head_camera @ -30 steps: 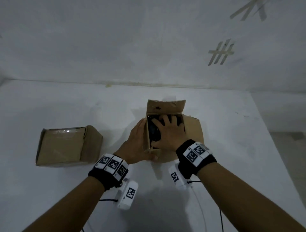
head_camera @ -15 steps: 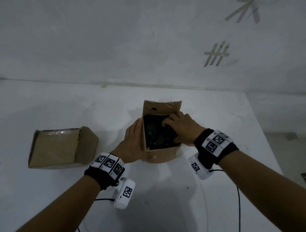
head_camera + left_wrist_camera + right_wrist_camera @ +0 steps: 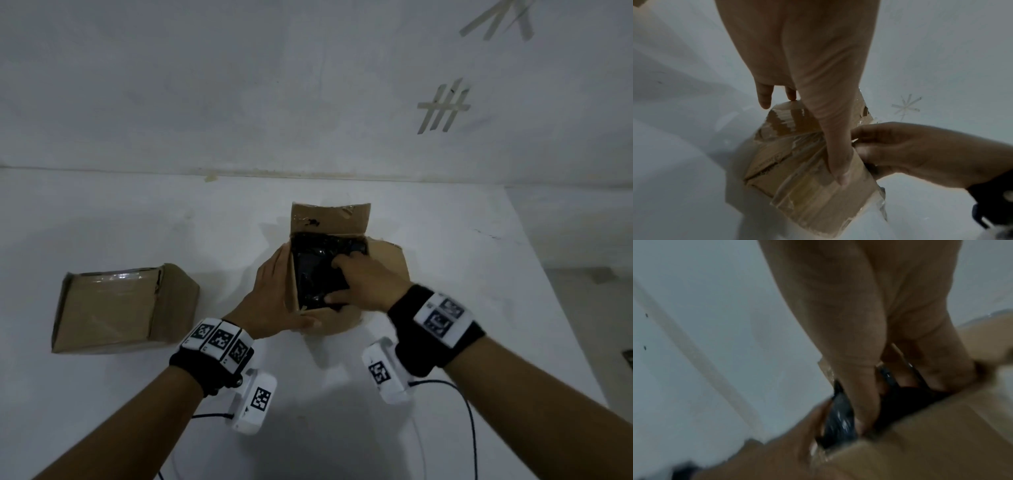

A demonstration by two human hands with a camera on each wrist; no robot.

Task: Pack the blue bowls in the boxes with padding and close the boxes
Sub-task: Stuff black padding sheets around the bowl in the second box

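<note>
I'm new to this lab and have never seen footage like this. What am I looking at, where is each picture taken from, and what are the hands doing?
There is no machine here: a person works with bare hands, wearing cameras. The wide picture comes from a head camera looking down at a white table. The other two come from cameras strapped to each wrist, looking along the fingers.

Two cardboard boxes sit on the table. The closed box lies off to the left. The open box stands in the middle with its flaps up, and dark shiny padding fills it. No bowl is visible.

The left hand lies flat against the open box's left side, steadying it. The right hand reaches inside, its fingers curled into the padding; the right wrist view is blurred.
</note>
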